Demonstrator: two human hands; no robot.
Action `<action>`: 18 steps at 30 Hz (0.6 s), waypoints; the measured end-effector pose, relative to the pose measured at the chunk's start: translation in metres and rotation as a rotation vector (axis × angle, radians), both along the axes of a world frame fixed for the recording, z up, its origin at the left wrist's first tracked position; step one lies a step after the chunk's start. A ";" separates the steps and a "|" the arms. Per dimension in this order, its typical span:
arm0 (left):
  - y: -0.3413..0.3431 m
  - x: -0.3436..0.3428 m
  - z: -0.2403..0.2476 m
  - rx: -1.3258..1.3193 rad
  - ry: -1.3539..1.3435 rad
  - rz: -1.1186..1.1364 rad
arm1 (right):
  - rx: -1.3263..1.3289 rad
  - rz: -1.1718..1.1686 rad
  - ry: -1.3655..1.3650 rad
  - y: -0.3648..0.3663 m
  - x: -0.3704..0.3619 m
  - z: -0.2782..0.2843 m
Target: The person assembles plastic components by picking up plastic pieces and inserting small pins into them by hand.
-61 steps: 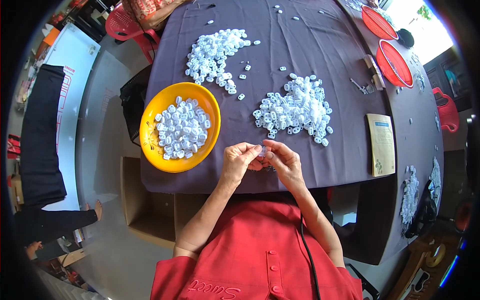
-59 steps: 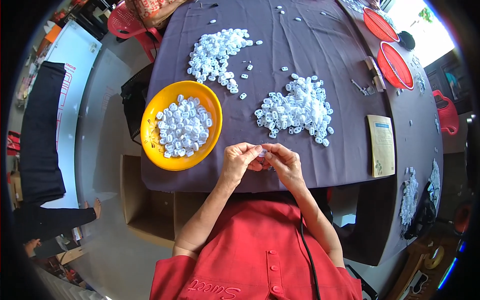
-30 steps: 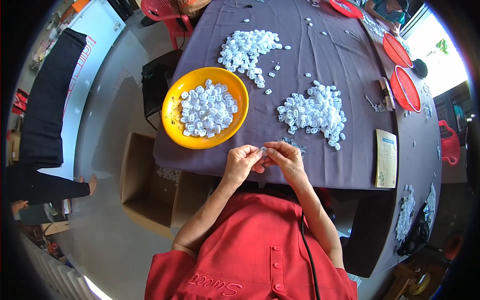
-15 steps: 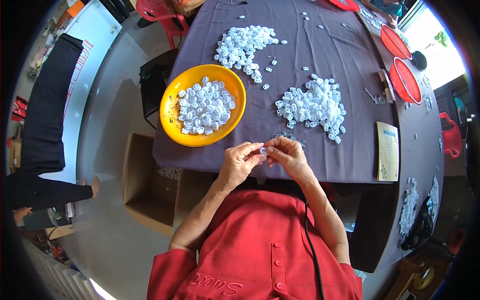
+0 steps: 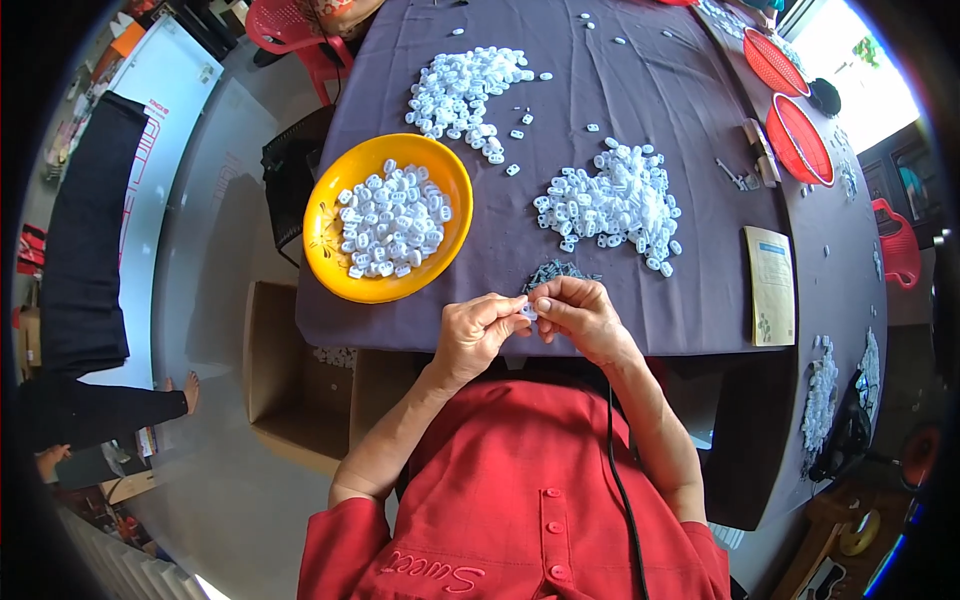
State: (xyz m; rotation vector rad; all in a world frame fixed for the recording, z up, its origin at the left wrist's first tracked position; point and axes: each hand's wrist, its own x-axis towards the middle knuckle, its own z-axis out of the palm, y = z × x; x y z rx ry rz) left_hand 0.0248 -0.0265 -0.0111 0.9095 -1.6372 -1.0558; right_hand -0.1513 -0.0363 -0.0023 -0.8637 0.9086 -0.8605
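Observation:
My left hand [image 5: 474, 332] and my right hand [image 5: 582, 318] meet at the table's near edge. Between their fingertips is a small white oval plastic piece [image 5: 529, 312] with dark openings; the left thumb and fingers pinch it from one side, the right thumb and fingers from the other. Just beyond my hands lies a little heap of small dark grey pieces [image 5: 560, 272]. A pile of white oval pieces [image 5: 615, 200] spreads past it to the right. To the left, a yellow bowl [image 5: 318, 262] holds many similar white pieces.
Another white pile [image 5: 462, 92] lies farther back on the purple-grey tablecloth [image 5: 700, 300]. A booklet [image 5: 769, 287] rests at the right, with red baskets [image 5: 799, 140] beyond it. Below the table's left corner stands an open cardboard box [image 5: 275, 375]. A person's bare foot [image 5: 191, 392] shows at far left.
The view has shifted slightly, so the table things sit a little farther left. Both hands still pinch the white piece, and more of the dark grey heap shows.

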 end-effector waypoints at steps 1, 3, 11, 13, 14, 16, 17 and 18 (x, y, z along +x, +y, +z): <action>0.000 0.000 0.001 -0.010 -0.010 0.000 | 0.002 -0.005 0.001 0.001 0.000 0.001; -0.001 -0.002 0.002 0.007 0.003 -0.005 | 0.015 -0.012 -0.043 0.001 -0.001 0.002; -0.007 -0.008 0.004 0.033 0.032 -0.024 | 0.131 -0.085 -0.207 0.005 -0.004 -0.001; -0.010 -0.009 0.003 -0.007 -0.017 -0.001 | 0.130 -0.100 -0.222 0.006 -0.005 0.000; -0.010 -0.009 0.003 -0.007 -0.017 -0.004 | 0.092 -0.109 -0.209 0.008 -0.003 0.003; -0.012 -0.009 0.003 0.004 -0.008 0.013 | 0.053 -0.124 -0.196 0.011 -0.002 0.004; -0.013 -0.009 0.003 0.005 -0.008 0.009 | -0.039 -0.128 -0.173 0.013 -0.001 0.003; -0.014 -0.009 0.003 0.009 -0.026 0.000 | -0.129 -0.130 -0.150 0.014 -0.001 0.003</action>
